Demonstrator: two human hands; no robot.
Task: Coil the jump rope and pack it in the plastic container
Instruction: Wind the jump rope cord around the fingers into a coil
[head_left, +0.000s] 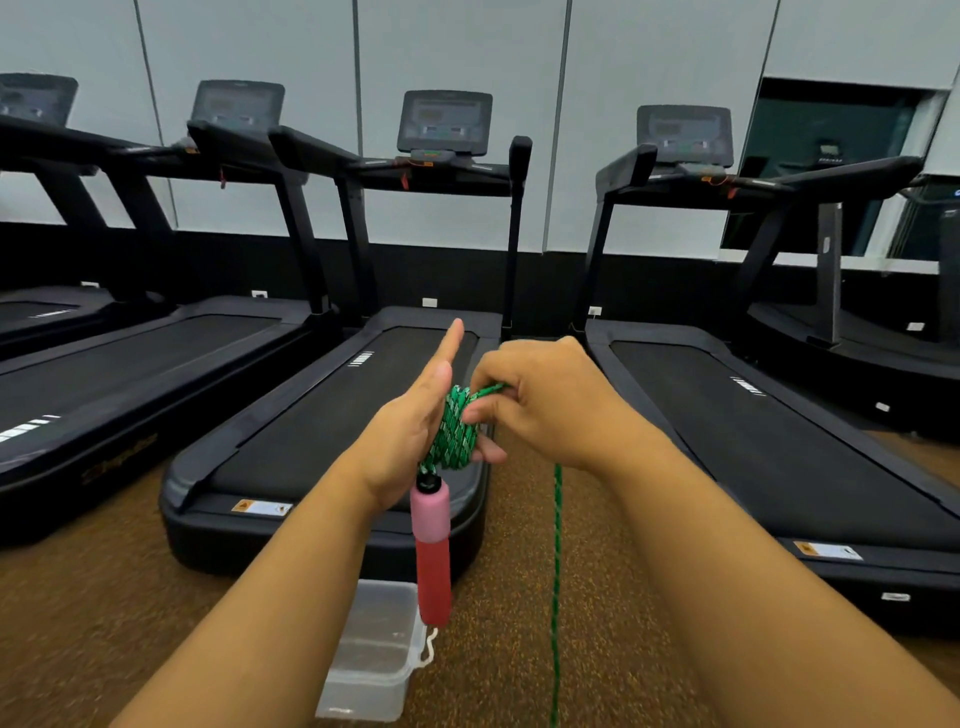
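left hand (415, 421) fingers flat, wide, green rope (457, 431) coiled around them; right hand (540, 400) fingertips pinching rope; pink handle (432, 540) dangles below left fingers

green jump rope (457, 428) coiled around flat left hand (410, 431), right hand (545, 405) pinching it, plastic container (374, 654) below.

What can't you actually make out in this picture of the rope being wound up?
- The green rope's free end and any second handle: the head view's bottom edge cuts them off.
- The wraps on the left hand: partly covered by the right hand.
- The plastic container's inside: blurred, partly behind the pink and red handle.
- Treadmill console screens: too blurred to read.
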